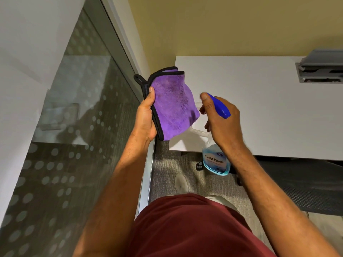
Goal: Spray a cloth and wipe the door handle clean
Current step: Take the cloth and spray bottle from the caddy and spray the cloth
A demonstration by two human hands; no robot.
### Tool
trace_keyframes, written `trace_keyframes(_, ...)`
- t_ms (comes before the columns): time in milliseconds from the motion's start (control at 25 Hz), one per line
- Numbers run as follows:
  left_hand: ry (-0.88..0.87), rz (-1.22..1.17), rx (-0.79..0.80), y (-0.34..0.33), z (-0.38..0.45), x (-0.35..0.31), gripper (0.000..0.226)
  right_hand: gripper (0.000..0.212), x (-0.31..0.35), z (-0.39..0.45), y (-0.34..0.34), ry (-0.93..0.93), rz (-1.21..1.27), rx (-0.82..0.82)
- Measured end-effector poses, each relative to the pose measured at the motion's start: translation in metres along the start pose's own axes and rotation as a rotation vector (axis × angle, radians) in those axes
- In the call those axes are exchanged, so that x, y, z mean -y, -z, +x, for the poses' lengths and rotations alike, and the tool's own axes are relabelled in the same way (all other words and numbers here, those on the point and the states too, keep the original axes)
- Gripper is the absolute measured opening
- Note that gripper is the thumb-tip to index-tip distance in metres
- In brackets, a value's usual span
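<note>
The spraying step is in hand. The left hand (146, 115) pinches the folded purple microfibre cloth with black trim (173, 106) by its edge. At its 3 o'clock, the right hand (220, 119) curls round the blue-headed clear spray bottle (216, 162), nozzle facing the cloth. Next it should squeeze the trigger; the door handle is not visible.

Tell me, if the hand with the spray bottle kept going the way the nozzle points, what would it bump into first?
Probably the purple cloth that the left hand holds up. The right hand aims the spray bottle at it, with only a small gap between; exact depth is unclear.
</note>
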State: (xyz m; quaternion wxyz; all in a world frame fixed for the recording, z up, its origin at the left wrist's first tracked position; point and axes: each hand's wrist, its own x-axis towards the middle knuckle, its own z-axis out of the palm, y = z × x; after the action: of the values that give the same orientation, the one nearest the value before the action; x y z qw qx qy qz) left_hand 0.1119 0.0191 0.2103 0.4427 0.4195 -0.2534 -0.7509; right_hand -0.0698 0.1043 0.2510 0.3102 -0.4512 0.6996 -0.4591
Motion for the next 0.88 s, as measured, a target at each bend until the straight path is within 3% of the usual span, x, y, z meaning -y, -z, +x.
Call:
trace_keyframes(120,0.011,-0.012,0.016,0.006,0.001,-0.001,0.062,0.058,0.005,0.006,0.006,-0.037,0.066,0.018)
trace_keyframes(280,0.016,-0.049,-0.008,0.004,-0.004,-0.008,0.046,0.064,0.005,0.011,0.008,-0.075,0.064,0.036)
trace_keyframes(520,0.003,-0.122,-0.030,0.007,-0.006,-0.019,0.047,0.054,-0.007,0.030,0.017,-0.134,0.090,-0.003)
trace_keyframes(640,-0.006,-0.131,-0.032,0.007,-0.006,-0.022,0.049,0.064,-0.009,0.032,0.019,-0.166,0.091,0.005)
trace_keyframes(760,-0.022,-0.124,-0.052,0.007,-0.002,-0.024,0.048,0.067,-0.008,0.029,0.022,-0.131,0.052,0.025)
trace_keyframes(880,-0.029,-0.126,-0.045,0.007,0.001,-0.026,0.046,0.055,-0.003,0.021,0.020,-0.037,0.064,0.052)
